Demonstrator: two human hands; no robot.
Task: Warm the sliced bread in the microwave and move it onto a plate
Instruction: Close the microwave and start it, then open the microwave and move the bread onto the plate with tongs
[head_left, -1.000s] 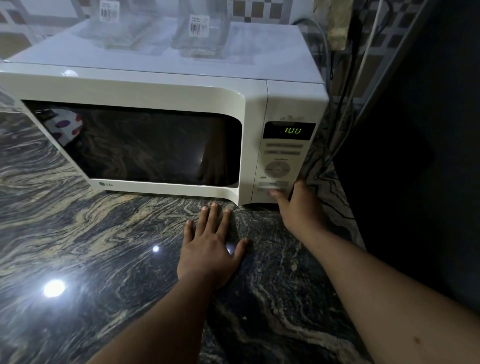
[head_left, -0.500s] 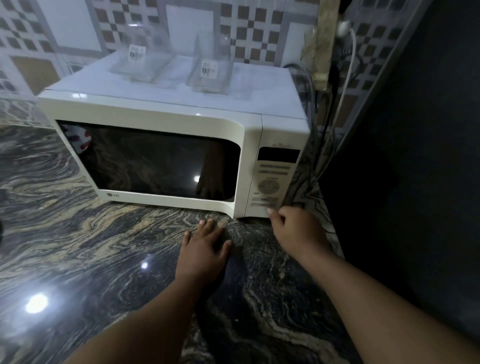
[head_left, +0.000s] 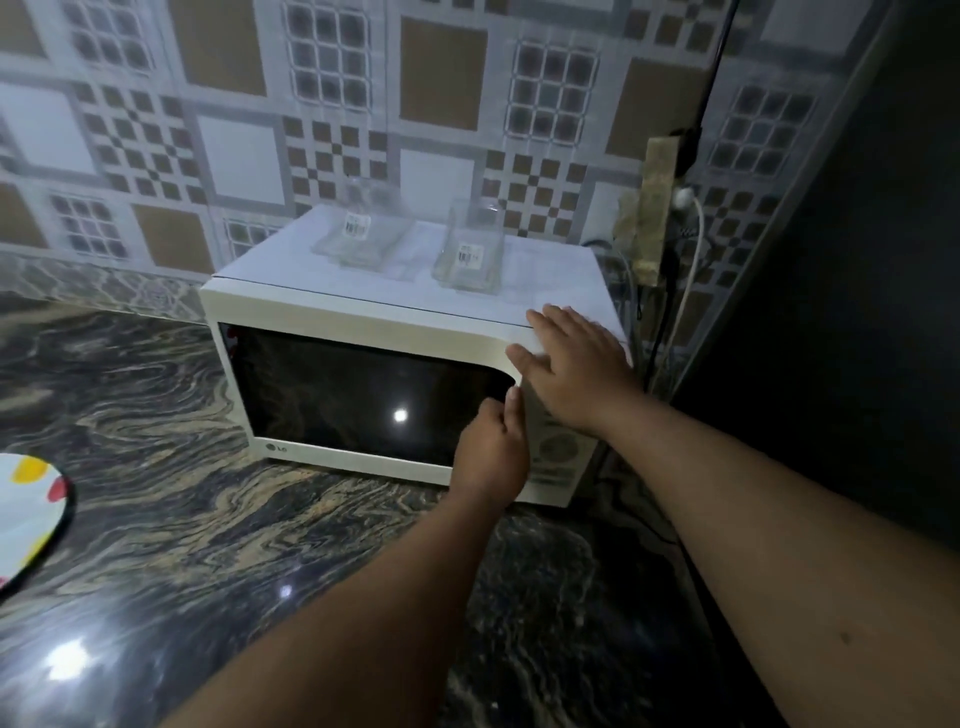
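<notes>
Both hands met the white box-shaped microwave (head_left: 363, 332): left hand (head_left: 491, 457) curled on its dark glass door (head_left: 363, 395) edge (pulling it open, likely), right hand (head_left: 576, 364) flat, bracing just above that grip.

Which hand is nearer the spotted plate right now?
Left. The left hand is at the microwave door's right edge; the right hand rests farther from the plate, on its top corner.

two clear glass containers (head_left: 413, 244) | dark marbled countertop (head_left: 156, 441) | patterned wall tiles (head_left: 332, 104) | white cable (head_left: 688, 270)

White microwave (head_left: 363, 325) — dark swirled counter (head_left: 156, 467) (checkered wall tiles (head_left: 332, 145)).
</notes>
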